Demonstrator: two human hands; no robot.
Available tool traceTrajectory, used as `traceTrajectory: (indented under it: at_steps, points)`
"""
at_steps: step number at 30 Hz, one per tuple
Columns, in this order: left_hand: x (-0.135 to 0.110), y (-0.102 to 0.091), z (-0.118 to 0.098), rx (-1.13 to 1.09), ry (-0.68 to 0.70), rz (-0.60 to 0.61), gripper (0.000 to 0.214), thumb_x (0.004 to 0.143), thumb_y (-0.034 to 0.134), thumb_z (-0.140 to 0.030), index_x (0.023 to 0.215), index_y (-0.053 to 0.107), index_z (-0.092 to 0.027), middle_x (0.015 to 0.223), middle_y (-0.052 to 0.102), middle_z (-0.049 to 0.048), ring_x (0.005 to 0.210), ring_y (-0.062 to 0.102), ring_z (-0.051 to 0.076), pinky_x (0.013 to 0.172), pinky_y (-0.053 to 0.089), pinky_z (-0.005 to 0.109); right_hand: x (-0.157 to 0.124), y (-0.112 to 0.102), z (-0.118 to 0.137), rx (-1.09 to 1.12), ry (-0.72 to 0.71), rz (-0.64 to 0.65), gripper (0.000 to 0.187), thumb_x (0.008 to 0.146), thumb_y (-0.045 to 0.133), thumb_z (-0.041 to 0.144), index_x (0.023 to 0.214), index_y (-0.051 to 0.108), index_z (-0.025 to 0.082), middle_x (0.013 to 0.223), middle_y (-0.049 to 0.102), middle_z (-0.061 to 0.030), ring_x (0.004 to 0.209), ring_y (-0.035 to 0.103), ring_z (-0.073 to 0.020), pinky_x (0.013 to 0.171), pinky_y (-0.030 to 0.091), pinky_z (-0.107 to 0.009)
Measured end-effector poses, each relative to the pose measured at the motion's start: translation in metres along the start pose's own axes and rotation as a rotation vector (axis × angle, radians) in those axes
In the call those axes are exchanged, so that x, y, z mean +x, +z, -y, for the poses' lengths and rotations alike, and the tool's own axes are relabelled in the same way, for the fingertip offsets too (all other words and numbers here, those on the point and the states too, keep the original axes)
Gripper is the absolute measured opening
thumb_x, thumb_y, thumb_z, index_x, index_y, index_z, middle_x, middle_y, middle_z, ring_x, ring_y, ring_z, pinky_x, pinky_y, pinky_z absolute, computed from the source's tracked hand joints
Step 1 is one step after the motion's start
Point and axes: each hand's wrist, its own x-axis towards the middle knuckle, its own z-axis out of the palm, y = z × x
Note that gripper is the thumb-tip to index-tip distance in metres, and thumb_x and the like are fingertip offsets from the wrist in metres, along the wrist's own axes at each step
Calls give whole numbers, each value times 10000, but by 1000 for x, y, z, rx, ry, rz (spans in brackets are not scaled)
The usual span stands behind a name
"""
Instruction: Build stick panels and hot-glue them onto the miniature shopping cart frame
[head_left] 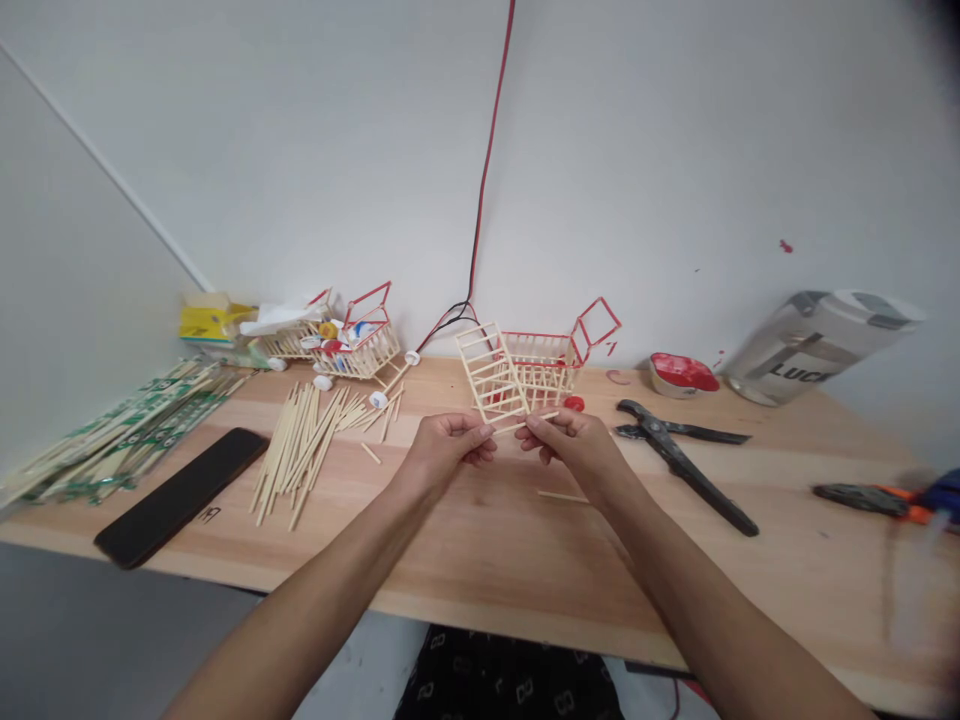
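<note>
Over the middle of the table, my left hand (454,445) is closed in a pinch at the lower left corner of a ladder-like wooden stick frame (504,376). My right hand (566,442) pinches a thin wooden stick (511,429) that runs along the frame's lower edge between both hands. Whether this stick touches the frame, I cannot tell. Behind the frame, partly covered by it, stands a small shopping cart made of sticks (551,375), with a red rim, a red handle and a red wheel. One loose stick (562,496) lies under my right wrist.
Cut sticks (292,450) lie at left, near a black phone-like slab (180,495) and packaged chopsticks (120,430). Another stick cart (367,350) with white wheels holds bottle caps. At right are black-handled cutters (675,455), a red-stained tub (681,374), a clear container (814,345) and pliers (862,498).
</note>
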Motion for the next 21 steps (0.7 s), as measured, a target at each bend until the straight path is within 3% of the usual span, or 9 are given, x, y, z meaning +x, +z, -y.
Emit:
traceTrajectory:
  at_steps: [10, 21]
  points:
    - [-2, 0, 3, -167, -40, 57, 353, 613, 820, -406, 742, 702, -99, 716, 710, 73, 601, 633, 110, 607, 481, 221, 1, -1, -1, 24, -22, -8, 399, 701, 724, 516, 812, 689, 134, 855, 731, -121, 697, 674, -165, 505, 471, -224]
    - [-2, -1, 4, -78, -22, 22, 331, 589, 832, -392, 688, 686, -112, 663, 684, 54, 559, 599, 103, 560, 449, 218, 1, 0, -2, 13, 5, 3, 393, 686, 737, 504, 791, 678, 130, 764, 723, -105, 665, 671, -162, 498, 465, -221]
